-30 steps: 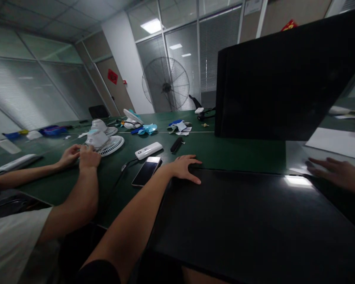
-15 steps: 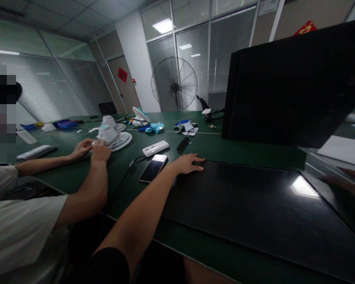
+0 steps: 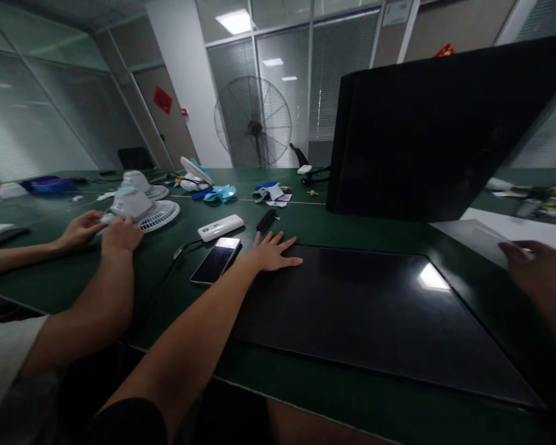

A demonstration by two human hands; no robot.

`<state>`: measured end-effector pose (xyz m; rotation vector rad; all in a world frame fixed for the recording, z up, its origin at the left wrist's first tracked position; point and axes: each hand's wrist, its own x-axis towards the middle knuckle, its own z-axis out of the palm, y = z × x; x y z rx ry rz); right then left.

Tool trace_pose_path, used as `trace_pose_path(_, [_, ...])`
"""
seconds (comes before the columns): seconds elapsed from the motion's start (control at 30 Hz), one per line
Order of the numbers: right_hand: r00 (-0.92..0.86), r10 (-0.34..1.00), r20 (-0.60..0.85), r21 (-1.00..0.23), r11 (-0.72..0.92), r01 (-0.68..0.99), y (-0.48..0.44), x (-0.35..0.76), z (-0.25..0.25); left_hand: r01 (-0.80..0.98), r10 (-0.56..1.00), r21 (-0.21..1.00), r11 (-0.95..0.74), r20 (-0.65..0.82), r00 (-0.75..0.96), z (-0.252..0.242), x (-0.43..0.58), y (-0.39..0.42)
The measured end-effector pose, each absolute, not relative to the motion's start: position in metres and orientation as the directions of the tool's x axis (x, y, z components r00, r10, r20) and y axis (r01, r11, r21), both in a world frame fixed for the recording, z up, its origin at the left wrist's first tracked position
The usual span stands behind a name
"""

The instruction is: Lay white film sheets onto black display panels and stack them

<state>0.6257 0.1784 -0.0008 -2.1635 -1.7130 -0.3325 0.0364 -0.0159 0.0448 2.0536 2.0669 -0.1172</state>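
My left hand lies with spread fingers on the upper left corner of a flat black glossy panel, which rests on the green table. Just left of that wrist is a smartphone, and behind it lies a white power bank with a cable. At the right edge my right hand is closed, pinching the edge of a pale translucent sheet. Blur softens that hand, and part of it is dark. A small black object sits just beyond my left fingertips.
A large dark monitor-like panel stands at the back right. To the left a co-worker's hands work at a white fan part. Light blue fan blades and paper scraps lie farther back.
The view has turned to the right. My right hand has come farther into view, bringing the translucent sheet with it. My left hand stays on the panel corner, its fingers more widely spread.
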Motion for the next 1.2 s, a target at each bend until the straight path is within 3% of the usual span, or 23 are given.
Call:
trace_pose_path(0.13, [0.296,0.899,0.323,-0.194,-0.243,0.950,0.149,0.589,0.023,0.990,0.969,0.028,0.135,-0.212,-0.126,0.055,0.047,-0.021])
trace_pose_path(0.3, [0.099,0.843,0.529,0.014,-0.126,0.992,0.136,0.573,0.032,0.998,0.959,-0.003,0.070,-0.274,-0.068,0.072,0.067,-0.036])
trace_pose_path(0.4, [0.027,0.827,0.561,0.062,-0.074,0.995,0.128,0.563,0.042,0.998,0.942,0.019,0.060,-0.333,-0.051,0.069,0.073,-0.035])
trace_pose_path(0.57, [-0.065,0.948,0.310,0.104,0.035,0.994,0.095,0.514,0.069,0.991,0.946,0.085,0.098,-0.318,-0.067,0.049,0.069,-0.023])
trace_pose_path(0.7, [-0.382,0.918,0.107,0.155,0.364,0.918,0.039,0.444,0.081,0.984,0.966,0.122,0.127,-0.241,-0.094,0.041,0.061,-0.017])
trace_pose_path(0.83, [-0.650,0.756,-0.074,-0.005,0.652,0.758,-0.028,0.385,0.078,0.986,0.987,0.126,0.105,-0.132,-0.088,0.035,0.056,-0.015])
trace_pose_path(0.97, [-0.883,0.468,-0.025,-0.278,0.846,0.456,-0.056,0.368,0.071,0.981,0.990,0.154,0.118,-0.089,-0.106,0.031,0.052,-0.011])
trace_pose_path(1.03, [-0.910,0.414,0.013,-0.325,0.863,0.387,-0.050,0.374,0.070,0.975,0.990,0.184,0.125,-0.083,-0.111,0.030,0.050,-0.010])
trace_pose_path(1.1, [-0.848,0.527,0.048,-0.215,0.835,0.506,-0.036,0.384,0.068,0.975,0.992,0.192,0.109,-0.079,-0.095,0.029,0.048,-0.009])
trace_pose_path(1.2, [-0.590,0.805,0.057,0.071,0.586,0.807,-0.011,0.400,0.064,0.984,0.996,0.163,0.078,-0.062,-0.069,0.027,0.046,-0.008])
